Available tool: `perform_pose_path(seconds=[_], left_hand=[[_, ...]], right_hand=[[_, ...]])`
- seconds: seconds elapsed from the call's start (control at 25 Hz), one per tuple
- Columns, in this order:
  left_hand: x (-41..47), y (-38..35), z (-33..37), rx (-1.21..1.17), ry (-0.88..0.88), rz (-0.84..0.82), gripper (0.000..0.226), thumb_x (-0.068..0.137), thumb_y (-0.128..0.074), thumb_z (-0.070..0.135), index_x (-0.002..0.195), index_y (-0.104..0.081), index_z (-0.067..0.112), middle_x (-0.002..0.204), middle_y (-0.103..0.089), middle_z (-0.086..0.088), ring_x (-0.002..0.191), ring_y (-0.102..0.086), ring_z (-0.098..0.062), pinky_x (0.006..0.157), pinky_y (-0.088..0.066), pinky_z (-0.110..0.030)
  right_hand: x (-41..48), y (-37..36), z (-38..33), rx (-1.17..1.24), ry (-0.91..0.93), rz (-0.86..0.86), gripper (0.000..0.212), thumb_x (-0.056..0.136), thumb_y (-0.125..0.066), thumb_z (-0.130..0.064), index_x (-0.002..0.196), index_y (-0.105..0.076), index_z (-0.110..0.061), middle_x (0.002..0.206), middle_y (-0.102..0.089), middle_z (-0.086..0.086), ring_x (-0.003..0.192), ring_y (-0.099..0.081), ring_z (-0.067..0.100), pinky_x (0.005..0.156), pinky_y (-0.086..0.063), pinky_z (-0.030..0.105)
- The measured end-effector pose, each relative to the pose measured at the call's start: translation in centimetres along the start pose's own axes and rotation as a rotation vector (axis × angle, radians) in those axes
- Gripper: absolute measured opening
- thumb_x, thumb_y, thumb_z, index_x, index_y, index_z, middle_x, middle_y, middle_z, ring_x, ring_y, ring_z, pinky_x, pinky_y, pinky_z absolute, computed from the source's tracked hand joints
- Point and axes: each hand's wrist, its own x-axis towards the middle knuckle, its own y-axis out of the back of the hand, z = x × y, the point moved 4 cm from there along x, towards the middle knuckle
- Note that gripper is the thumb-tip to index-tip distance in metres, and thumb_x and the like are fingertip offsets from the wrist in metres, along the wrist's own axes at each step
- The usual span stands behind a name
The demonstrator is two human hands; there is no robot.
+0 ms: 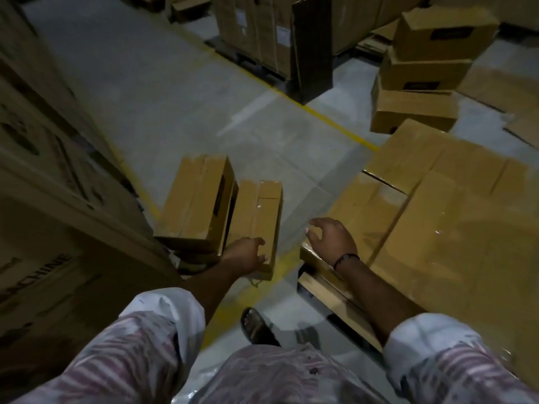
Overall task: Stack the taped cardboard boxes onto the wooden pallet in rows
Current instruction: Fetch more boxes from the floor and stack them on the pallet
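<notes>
A narrow brown taped cardboard box lies on the grey concrete floor, its long side running away from the person, and everything here is placed from it. The left hand is at the near end of that box, thumb on the top face and fingers curled round the near right corner, grasping it. Touching the box's left side is a wider brown taped carton, which sits somewhat higher. Farther left of the box rise tall pale printed cartons. To the right of the box, across a strip of bare floor, a flat layer of brown taped cardboard boxes rests on a wooden pallet, whose light boards show below the layer's near left corner. The right hand hovers over that corner, fingers loosely bent and spread, holding nothing; a dark beaded wristband circles its wrist. A yellow painted floor line runs beyond the box towards the far right, and past it stands a loose pile of brown cartons. Nearer than the box, a foot in a dark sandal stands on the floor.
</notes>
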Motion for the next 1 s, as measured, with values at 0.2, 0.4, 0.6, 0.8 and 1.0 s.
perform_pose_path(seconds=[0.2, 0.4, 0.6, 0.8, 1.0], left_hand=[[1.7, 3.4, -10.2, 0.036, 0.085, 0.000, 0.046, 0.097, -0.061, 0.045, 0.137, -0.059, 0.021, 0.128, -0.068, -0.008, 0.115, -0.064, -0.029, 0.084, -0.051, -0.034], [4.0, 6.3, -18.8, 0.005, 0.164, -0.015, 0.051, 0.087, -0.053, 0.061, 0.119, -0.067, 0.025, 0.118, -0.070, -0.006, 0.106, -0.068, -0.031, 0.081, -0.058, -0.042], [6.9, 7.7, -21.4, -0.102, 0.183, -0.046, 0.046, 0.095, -0.063, 0.048, 0.131, -0.062, 0.019, 0.121, -0.071, -0.008, 0.108, -0.067, -0.031, 0.084, -0.057, -0.041], [10.8, 8.2, -22.4, -0.170, 0.216, -0.023, 0.044, 0.096, -0.062, 0.049, 0.132, -0.062, 0.024, 0.116, -0.072, -0.006, 0.102, -0.068, -0.027, 0.076, -0.055, -0.035], [14.7, 9.9, -24.2, -0.238, 0.323, -0.042, 0.051, 0.100, -0.059, 0.051, 0.142, -0.056, 0.022, 0.129, -0.067, -0.006, 0.107, -0.066, -0.026, 0.085, -0.056, -0.038]], right_hand=[[6.6, -6.5, -6.0, 0.033, -0.001, -0.103, 0.039, 0.098, -0.060, -0.040, 0.123, -0.071, -0.014, 0.123, -0.070, 0.007, 0.113, -0.063, 0.027, 0.093, -0.053, 0.036], [12.2, -11.7, -11.6, 0.091, -0.005, -0.149, 0.036, 0.098, -0.060, -0.043, 0.118, -0.073, -0.017, 0.118, -0.073, 0.002, 0.107, -0.067, 0.022, 0.091, -0.054, 0.034], [16.7, -14.4, -13.5, 0.075, 0.003, -0.237, 0.034, 0.097, -0.057, -0.047, 0.113, -0.074, -0.022, 0.112, -0.074, -0.003, 0.098, -0.067, 0.016, 0.083, -0.053, 0.030], [23.7, -17.0, -14.0, 0.070, -0.019, -0.330, 0.029, 0.096, -0.059, -0.045, 0.108, -0.074, -0.023, 0.106, -0.074, -0.002, 0.098, -0.067, 0.019, 0.076, -0.047, 0.027], [30.6, -20.2, -15.1, 0.059, 0.017, -0.447, 0.028, 0.096, -0.060, -0.042, 0.107, -0.074, -0.020, 0.107, -0.074, 0.003, 0.099, -0.066, 0.025, 0.082, -0.054, 0.035]])
